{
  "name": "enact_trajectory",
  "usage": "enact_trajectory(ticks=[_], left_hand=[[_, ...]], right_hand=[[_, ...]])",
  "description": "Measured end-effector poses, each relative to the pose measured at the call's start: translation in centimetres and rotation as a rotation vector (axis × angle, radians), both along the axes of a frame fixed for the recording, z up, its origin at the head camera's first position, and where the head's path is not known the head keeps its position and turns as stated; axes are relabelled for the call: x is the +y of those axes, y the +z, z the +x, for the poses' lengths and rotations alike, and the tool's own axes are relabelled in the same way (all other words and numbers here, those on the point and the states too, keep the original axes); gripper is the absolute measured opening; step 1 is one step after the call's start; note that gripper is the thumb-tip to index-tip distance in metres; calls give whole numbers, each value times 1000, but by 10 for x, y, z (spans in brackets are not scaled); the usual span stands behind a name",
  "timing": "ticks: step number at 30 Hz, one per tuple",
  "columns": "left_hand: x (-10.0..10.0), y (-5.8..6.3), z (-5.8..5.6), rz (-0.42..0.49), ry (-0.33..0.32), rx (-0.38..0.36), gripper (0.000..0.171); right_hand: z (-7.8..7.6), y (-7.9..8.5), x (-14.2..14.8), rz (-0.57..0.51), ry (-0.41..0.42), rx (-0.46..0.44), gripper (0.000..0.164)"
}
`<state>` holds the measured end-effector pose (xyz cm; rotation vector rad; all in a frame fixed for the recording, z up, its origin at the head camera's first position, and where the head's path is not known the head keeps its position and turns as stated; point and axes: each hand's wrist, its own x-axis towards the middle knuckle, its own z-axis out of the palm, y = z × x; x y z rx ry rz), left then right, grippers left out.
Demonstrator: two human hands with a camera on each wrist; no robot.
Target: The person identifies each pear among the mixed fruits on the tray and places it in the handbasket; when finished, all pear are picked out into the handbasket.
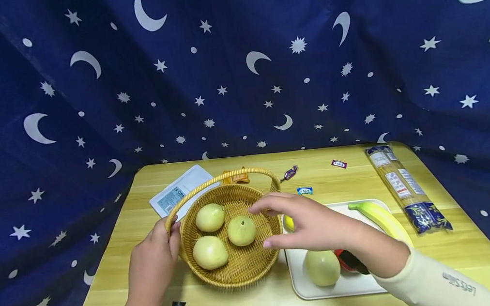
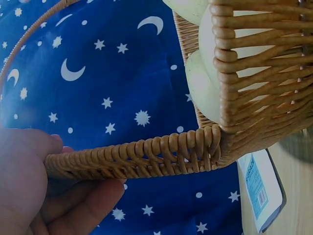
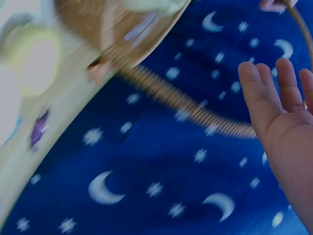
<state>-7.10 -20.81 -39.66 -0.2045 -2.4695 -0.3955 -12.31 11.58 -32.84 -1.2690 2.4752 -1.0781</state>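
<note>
A woven basket [image 1: 255, 266] with a tall arched handle [image 1: 200, 188] holds three round, pale yellow-green pears [image 1: 241, 231]. My left hand [image 1: 151, 258] grips the handle near its left end; the left wrist view shows thumb and fingers around the wicker band [image 2: 146, 154]. Over the basket's right side hovers my right hand [image 1: 307, 218], thumb and fingers spread apart with nothing between them. Its fingers look extended in the right wrist view, where the basket is blurred. Beneath my right forearm lies a white tray [image 1: 297, 270] bearing another pale pear [image 1: 322, 268].
Also on the tray are a banana [image 1: 384, 221], a partly hidden yellow fruit [image 1: 289, 223] and a red-and-black item [image 1: 352, 262]. Behind the basket lie a labelled white packet [image 1: 176, 195], orange packets [image 1: 239, 178] and small wrapped candies [image 1: 304, 191]. Noodle packs [image 1: 398, 183] lie at right.
</note>
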Motion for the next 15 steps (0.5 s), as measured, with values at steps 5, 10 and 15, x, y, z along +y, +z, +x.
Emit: enact_trajectory(ticks=[5, 10, 15], left_hand=[[0, -1, 0, 10, 2, -2, 20], [0, 0, 1, 13, 3, 10, 21], [2, 0, 1, 12, 1, 8, 20]], right_hand=[[-12, -20, 46, -8, -129, -64, 50], [-28, -49, 85, 75, -255, -122, 53], [-34, -72, 109, 205, -351, -124, 71]])
